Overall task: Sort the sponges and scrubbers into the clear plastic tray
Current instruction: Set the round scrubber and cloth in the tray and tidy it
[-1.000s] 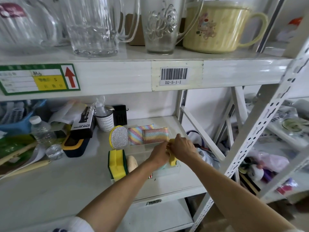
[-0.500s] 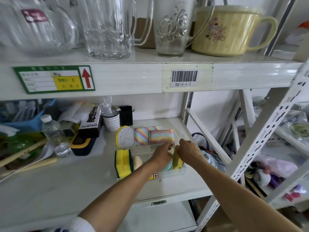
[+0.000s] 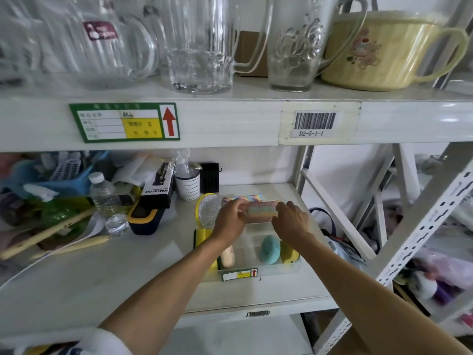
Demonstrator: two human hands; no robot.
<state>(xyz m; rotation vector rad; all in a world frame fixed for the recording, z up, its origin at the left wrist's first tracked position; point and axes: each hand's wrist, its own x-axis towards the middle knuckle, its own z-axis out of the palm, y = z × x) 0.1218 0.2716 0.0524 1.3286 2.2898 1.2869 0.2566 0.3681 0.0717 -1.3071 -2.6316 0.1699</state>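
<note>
Both hands reach over the clear plastic tray (image 3: 294,267) on the lower shelf (image 3: 128,272). Left hand (image 3: 229,221) and right hand (image 3: 291,222) each pinch one end of a pastel striped scrubber pad (image 3: 261,212), fingers closed on its short edges, pad held flat at the tray's far end. A second striped pad (image 3: 240,198) sits just behind it, mostly hidden. Round silver scrubber with yellow rim (image 3: 207,210) stands upright at the tray's back left corner, beside the left hand. Yellow sponge (image 3: 202,235) stands on edge at the left side, partly behind the left wrist. Peach sponge (image 3: 227,256) is in the front left part, teal round scrubber (image 3: 268,249) in the front right part, another yellow sponge (image 3: 288,252) just right of it against the tray wall. Small label with red arrow (image 3: 239,274) on the tray's front wall. Water bottle (image 3: 103,193) and spray bottle box (image 3: 157,185) stand left of the tray, apart from it. Glass pitchers (image 3: 199,44) and a yellow mug (image 3: 384,49) are on the upper shelf.
</note>
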